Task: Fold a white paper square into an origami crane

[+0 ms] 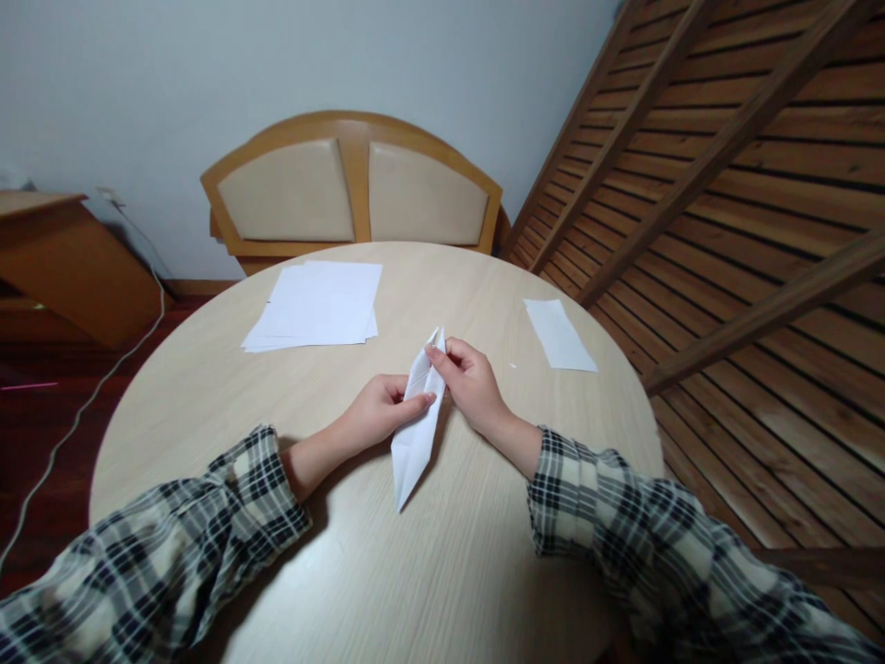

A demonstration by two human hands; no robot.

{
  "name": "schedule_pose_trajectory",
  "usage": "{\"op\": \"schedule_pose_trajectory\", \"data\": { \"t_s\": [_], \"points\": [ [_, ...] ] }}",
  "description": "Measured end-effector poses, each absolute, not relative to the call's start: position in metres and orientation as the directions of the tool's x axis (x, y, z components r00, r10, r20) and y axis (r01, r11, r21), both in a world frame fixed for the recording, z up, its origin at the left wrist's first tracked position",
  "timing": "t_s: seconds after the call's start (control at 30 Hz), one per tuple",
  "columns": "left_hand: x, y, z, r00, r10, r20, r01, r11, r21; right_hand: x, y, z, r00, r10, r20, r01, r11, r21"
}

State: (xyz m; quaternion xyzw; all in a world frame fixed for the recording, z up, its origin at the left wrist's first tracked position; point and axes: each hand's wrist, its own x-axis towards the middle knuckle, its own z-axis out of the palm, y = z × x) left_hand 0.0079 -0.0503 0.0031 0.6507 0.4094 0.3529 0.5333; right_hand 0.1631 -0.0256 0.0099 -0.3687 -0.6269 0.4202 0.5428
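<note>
A long piece of folded white paper [416,444], pointed at its near end and split into narrow tips at its far end, is held over the middle of the table. My left hand [379,406] grips its left side, thumb pressed flat across the upper face and fingers underneath. Higher up on the right, my right hand [471,380] pinches the paper close to the split tips, thumb on top. The fingers below the paper are mostly hidden.
Loose white sheets [319,304] lie stacked at the back left of the round table [207,387]. A white paper strip [559,334] rests at the right. Behind stands a wooden headboard [360,175]; slatted wood [733,203] slopes along the right. A cable [103,378] runs over the floor.
</note>
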Motion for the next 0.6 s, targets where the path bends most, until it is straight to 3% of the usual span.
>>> {"op": "schedule_pose_trajectory", "data": {
  "t_s": [0.3, 0.6],
  "points": [
    [0.0062, -0.0527, 0.0076, 0.477, 0.878, -0.043, 0.178, -0.049, 0.983, 0.1637, -0.028, 0.0096, -0.18, 0.942, 0.282, -0.076, 0.273, -0.959],
    [0.0051, -0.054, 0.0067, 0.497, 0.865, -0.069, 0.22, -0.048, 0.974, 0.1679, -0.0209, 0.0057, -0.093, 0.942, 0.323, -0.012, 0.324, -0.946]
  ]
}}
